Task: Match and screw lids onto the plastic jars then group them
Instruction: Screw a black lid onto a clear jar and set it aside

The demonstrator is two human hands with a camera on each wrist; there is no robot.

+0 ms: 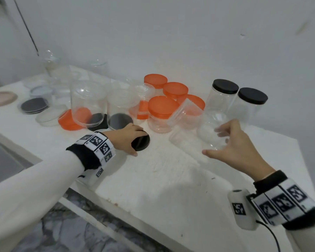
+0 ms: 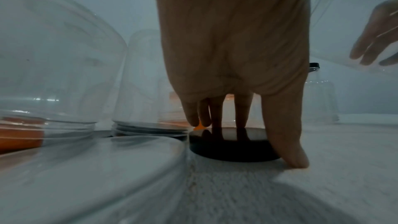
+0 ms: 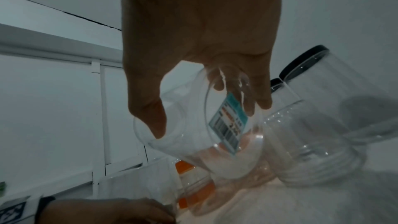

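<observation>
On the white table point(image 1: 171, 179), near its front edge, the left hand point(image 1: 125, 138) reaches down over a black lid point(image 1: 142, 142) that lies flat. Its fingers point(image 2: 215, 113) touch the far side of the lid's top and the thumb point(image 2: 286, 134) comes down along the near rim to the table. So the hand is curled around the lid, gripping it from both sides. The lid is not lifted; it sits on the table.

Over on the other side, the right hand point(image 1: 231, 144) holds a clear jar point(image 1: 210, 131) with no lid on it. The thumb point(image 3: 150, 113) is on one side of the jar and the other fingers point(image 3: 254, 94) are wrapped round the far side. The jar is tipped over, not standing straight, and it has a small sticker point(image 3: 228, 125) with a bar code on it. From the right wrist view, the jar is up off the table.

Behind the hands stand many more jars. Two tall clear ones with black lids point(image 1: 225, 86) on top stand side by side at the back right, near the right hand. Next to them, in the middle, is a bunch of small jars with orange lids point(image 1: 163, 104) on top, close together. To the left are big clear jars point(image 1: 88, 102) with no lids. Some look upside down, and an orange lid point(image 1: 69, 120) and dark lids lie under or behind them; I cannot tell which. More lids lie farther left: a stack of dark ones point(image 1: 34, 105), a clear one point(image 1: 50, 115) and a pale pink one point(image 1: 2, 98).
</observation>
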